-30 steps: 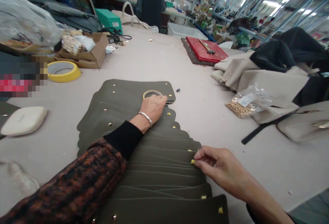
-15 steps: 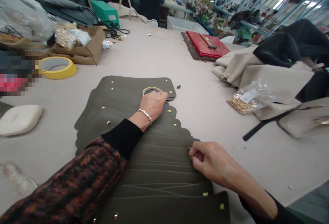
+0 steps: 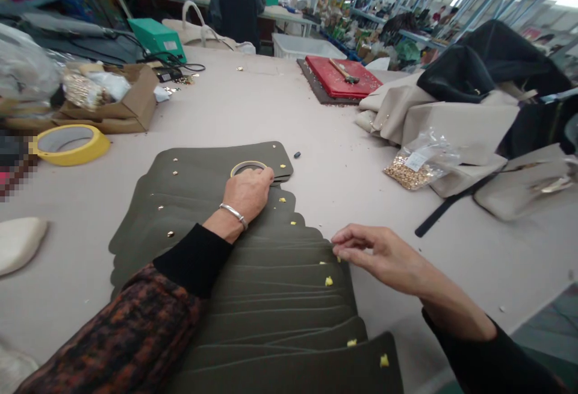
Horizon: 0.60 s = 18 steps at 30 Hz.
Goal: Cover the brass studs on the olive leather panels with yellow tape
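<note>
Overlapping dark olive panels (image 3: 203, 177) lie fanned down the table, with metal studs at their left and small yellow tape bits (image 3: 329, 281) along their right edges. My left hand (image 3: 247, 196), with a silver bangle on the wrist, rests on the upper panels, its fingers closed on a thin yellow tape roll (image 3: 249, 165). At the right edge of the stack my right hand (image 3: 368, 252) hovers with thumb and fingers slightly apart. A yellow bit shows just under its fingertips, and nothing is visibly held.
A wide yellow tape roll (image 3: 72, 144) and an open cardboard box (image 3: 130, 102) are at the left. A hammer (image 3: 344, 71) lies on a red block (image 3: 316, 75) at the back. Beige and black bags (image 3: 460, 126) and a packet of gold studs (image 3: 409, 171) sit right.
The view has shifted. My right hand's fingers have parted from their pinch, and more yellow bits now show near the right edge. My left hand stays at the tape roll.
</note>
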Each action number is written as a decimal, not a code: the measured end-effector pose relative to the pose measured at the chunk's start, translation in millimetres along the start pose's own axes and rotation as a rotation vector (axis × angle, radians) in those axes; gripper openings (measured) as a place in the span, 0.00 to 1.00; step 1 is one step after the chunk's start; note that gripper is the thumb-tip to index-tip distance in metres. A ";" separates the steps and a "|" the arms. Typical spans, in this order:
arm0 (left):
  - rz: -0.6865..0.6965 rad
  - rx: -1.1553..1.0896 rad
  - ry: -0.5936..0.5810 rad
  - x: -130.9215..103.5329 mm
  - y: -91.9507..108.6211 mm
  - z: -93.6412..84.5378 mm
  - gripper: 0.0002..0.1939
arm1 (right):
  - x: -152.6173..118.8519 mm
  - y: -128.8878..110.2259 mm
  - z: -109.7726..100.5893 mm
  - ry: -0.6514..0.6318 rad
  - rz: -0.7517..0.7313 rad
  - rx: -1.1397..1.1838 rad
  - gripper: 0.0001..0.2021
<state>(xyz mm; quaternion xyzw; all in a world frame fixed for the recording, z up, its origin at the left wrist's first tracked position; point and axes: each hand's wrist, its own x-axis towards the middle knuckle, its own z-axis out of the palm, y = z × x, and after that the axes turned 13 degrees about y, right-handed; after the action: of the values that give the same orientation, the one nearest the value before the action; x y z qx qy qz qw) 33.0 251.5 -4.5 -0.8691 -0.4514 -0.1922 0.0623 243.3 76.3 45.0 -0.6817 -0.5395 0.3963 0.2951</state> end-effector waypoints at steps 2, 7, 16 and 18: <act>-0.003 -0.006 0.004 -0.2 -0.7 -0.1 0.11 | 2.8 1.9 -7.7 0.123 -0.004 0.009 0.10; -0.022 -0.057 0.016 -1.1 -6.2 -1.2 0.10 | 22.4 5.1 -7.8 0.168 -0.034 0.021 0.11; -0.127 -0.020 0.085 -0.1 -20.8 -6.9 0.10 | 150.3 10.6 14.2 0.297 -0.021 0.091 0.13; -0.152 0.009 0.063 0.8 -24.0 -7.2 0.10 | 178.1 9.2 23.9 0.335 -0.026 0.069 0.16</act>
<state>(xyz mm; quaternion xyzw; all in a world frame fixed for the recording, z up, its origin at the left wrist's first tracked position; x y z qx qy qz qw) 12.0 264.0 0.8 -0.8257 -0.5146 -0.2216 0.0656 245.9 246.1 -14.4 -0.7208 -0.4776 0.2914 0.4093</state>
